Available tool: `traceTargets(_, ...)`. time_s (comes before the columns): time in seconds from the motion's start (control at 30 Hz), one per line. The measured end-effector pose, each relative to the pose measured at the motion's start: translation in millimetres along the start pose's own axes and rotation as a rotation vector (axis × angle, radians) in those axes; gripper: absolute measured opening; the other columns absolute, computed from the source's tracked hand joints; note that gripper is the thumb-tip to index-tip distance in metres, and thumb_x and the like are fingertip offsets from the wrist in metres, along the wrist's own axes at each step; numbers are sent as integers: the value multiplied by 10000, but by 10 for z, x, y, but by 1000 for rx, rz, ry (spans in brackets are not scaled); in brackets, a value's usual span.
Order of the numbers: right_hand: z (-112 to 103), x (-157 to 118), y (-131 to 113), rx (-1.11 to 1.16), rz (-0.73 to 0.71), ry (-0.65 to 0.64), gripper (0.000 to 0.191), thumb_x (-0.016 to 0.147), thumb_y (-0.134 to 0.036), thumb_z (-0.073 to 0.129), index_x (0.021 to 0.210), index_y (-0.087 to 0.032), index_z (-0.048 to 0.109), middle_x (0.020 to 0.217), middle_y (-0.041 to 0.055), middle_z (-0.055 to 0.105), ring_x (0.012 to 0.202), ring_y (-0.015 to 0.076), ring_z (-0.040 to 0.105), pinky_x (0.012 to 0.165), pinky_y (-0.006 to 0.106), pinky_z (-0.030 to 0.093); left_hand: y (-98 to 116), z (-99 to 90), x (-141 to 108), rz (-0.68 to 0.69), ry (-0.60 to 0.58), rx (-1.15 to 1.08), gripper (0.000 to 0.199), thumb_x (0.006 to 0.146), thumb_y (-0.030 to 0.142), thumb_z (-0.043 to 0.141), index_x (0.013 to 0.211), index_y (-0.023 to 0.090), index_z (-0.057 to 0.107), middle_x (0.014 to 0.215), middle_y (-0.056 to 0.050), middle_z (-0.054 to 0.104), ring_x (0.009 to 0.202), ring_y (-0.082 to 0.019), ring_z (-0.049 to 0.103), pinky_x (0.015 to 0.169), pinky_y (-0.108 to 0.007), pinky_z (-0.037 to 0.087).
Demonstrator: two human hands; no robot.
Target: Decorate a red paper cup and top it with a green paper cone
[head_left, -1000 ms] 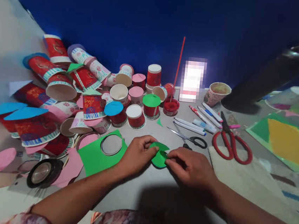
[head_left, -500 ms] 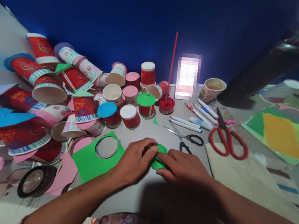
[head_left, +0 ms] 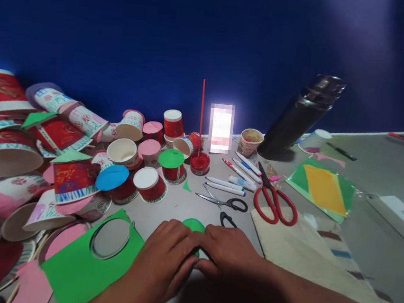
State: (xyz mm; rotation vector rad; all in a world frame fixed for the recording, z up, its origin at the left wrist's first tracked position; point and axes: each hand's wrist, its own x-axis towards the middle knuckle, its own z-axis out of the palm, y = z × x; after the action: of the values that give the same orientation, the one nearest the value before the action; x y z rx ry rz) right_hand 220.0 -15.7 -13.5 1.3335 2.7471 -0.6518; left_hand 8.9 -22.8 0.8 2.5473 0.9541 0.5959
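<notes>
A green paper circle (head_left: 194, 225) is between my two hands, low in the middle of the view. My left hand (head_left: 168, 249) pinches its left side, with the thumb stretched toward the other hand. From the right, my right hand (head_left: 230, 253) grips the circle, its fingers bent over the near part. The two hands touch, and they cover much of the circle. Beside my left hand lies a green paper sheet (head_left: 69, 265) with a round hole cut in it. Small black-handled scissors (head_left: 222, 203) lie open just beyond my right hand.
Paper cups crowd the left, among them one with a green disc lid (head_left: 171, 159). Large red-handled scissors (head_left: 272, 201) partly overlie a beige cloth (head_left: 296, 241). Markers (head_left: 245, 170), a red paint jar (head_left: 199, 164), a paper cup (head_left: 250, 142) and a dark flask (head_left: 294, 117) stand or lie behind.
My view has swung right and up, so the table things appear farther left and lower. My hands have drawn together over the green circle, covering more of its near part.
</notes>
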Motion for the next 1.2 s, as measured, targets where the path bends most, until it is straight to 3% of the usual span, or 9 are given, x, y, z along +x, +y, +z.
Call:
traceTargets(0.17,-56,8,17,51,-4,-27,524,960,-660,567,1309,-273,618,1017,57,729,869,240,676,661,295,393,-2,9,-3,106,-37,13,182,1004,184,500,1138,211,621,1035,-68,695,896,-232,564,787,-387,430)
traceTargets(0.33,-89,15,21,75,-1,-58,545,946,-660,595,1318,-263,616,1079,65,733,942,278,695,689,321,416,3,41,-16,72,-80,149,123,1004,227,519,969,211,636,943,-65,636,849,-240,525,728,-388,398)
traceTargets(0.47,-93,11,23,68,-7,-64,564,956,-649,589,1356,-251,592,1110,77,736,971,281,698,717,331,435,-25,63,-15,106,-29,174,173,996,211,527,845,203,610,1010,-72,661,959,-259,544,827,-427,429)
traceTargets(0.7,-106,-12,-74,127,49,-29,428,901,-489,702,1263,-271,638,1062,46,756,914,264,706,713,324,434,-191,267,-58,189,85,279,176,936,104,527,801,205,575,738,-19,594,714,-201,521,683,-375,388)
traceTargets(0.8,-147,-55,-12,149,95,82,248,914,-402,668,1123,-270,688,951,24,765,854,245,706,679,314,425,-271,318,-77,183,130,311,153,887,100,586,783,211,564,723,-11,585,673,-192,509,627,-348,366)
traceTargets(0.87,-213,-105,139,132,135,275,189,972,-343,569,1073,-260,706,951,43,760,856,239,700,696,323,440,-298,311,-82,172,109,293,136,843,139,662,789,213,561,775,-17,613,696,-192,532,619,-334,382)
traceTargets(0.97,-365,-183,466,31,308,548,280,1007,-266,460,1110,-218,716,1056,109,741,956,270,695,768,360,480,-281,251,-80,145,76,255,129,817,150,687,822,217,576,885,-41,656,781,-212,578,671,-340,446)
traceTargets(1.07,-495,-221,733,-111,465,587,310,960,-193,509,1199,-185,706,1155,145,705,1051,304,672,803,381,494,-200,153,-73,114,26,193,124,848,110,596,906,220,608,986,-73,671,868,-237,598,741,-369,490)
traceTargets(1.2,-531,-201,841,-127,501,493,336,921,-146,550,1202,-201,725,1136,120,675,993,279,664,734,344,472,-93,30,-65,26,-86,113,293,837,43,520,1048,218,622,1050,-89,648,950,-260,590,797,-400,506)
